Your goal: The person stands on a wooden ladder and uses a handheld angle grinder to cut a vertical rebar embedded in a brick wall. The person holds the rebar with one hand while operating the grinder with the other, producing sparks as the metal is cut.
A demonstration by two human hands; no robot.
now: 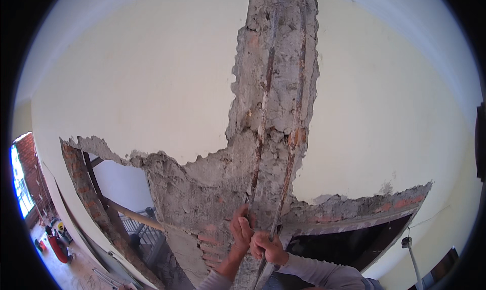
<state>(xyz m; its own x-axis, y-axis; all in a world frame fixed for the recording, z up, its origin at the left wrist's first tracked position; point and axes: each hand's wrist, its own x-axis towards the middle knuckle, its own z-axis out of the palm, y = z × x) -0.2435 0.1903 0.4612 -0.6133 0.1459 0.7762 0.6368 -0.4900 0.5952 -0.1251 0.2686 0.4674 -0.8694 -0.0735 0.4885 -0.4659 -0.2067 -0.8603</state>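
Two rusty reinforcing bars run down a broken-out concrete column (283, 82) in front of me. My left hand (240, 230) is closed around the lower part of the left reinforcing bar (260, 133), its fingers curled against the metal. Just beside it, a little lower, my right hand (269, 247) grips the right reinforcing bar (289, 168), which continues below the fist. The two hands nearly touch. Behind them lies rough grey concrete with some exposed red brick (210, 244).
Cream plastered wall (142, 97) with ragged edges flanks the column. A broken opening at lower left shows a grey railing (147, 234) and a wooden pole (132, 214). Lower right has a dark opening (344, 244). A red and dark shape (58, 247) is on the far-left floor.
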